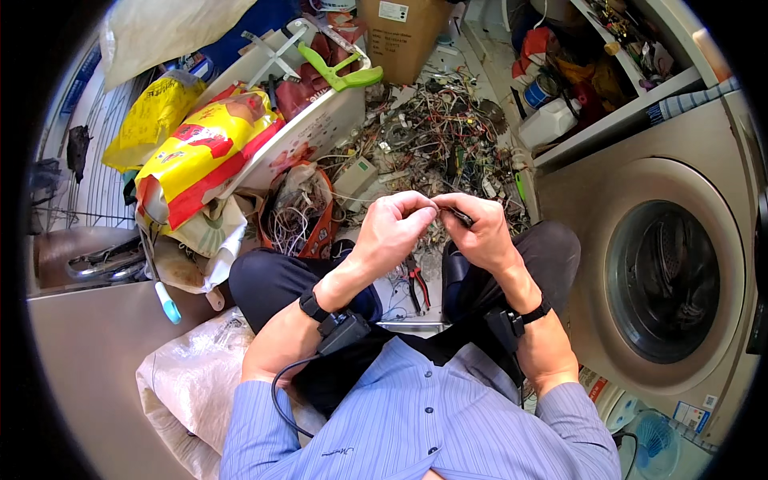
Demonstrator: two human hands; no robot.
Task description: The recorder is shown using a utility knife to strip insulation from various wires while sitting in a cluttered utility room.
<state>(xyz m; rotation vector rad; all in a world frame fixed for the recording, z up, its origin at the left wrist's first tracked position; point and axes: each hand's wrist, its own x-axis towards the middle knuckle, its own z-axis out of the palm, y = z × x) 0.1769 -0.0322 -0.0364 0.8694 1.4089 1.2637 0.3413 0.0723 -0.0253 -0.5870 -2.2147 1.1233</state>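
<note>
My left hand [393, 228] and my right hand [480, 231] meet at the fingertips above the gap between my knees. A thin pale cable [355, 198] runs in from the left to my left hand, whose thumb and forefinger are pinched together. What they pinch is mostly covered by the fingers. Between the thumb and fingers of my right hand sits a small dark object [461, 216], too hidden to name. Pliers with red and black handles [418, 285] lie on the floor below, between my feet.
Ahead spreads a heap of tangled wires and electronic scrap [444, 132]. An orange bag of cables [306, 216] stands by my left knee, near a white box [355, 177]. A front-loading washing machine [570, 198] is at right; a yellow and red bag [210, 150] leans at left.
</note>
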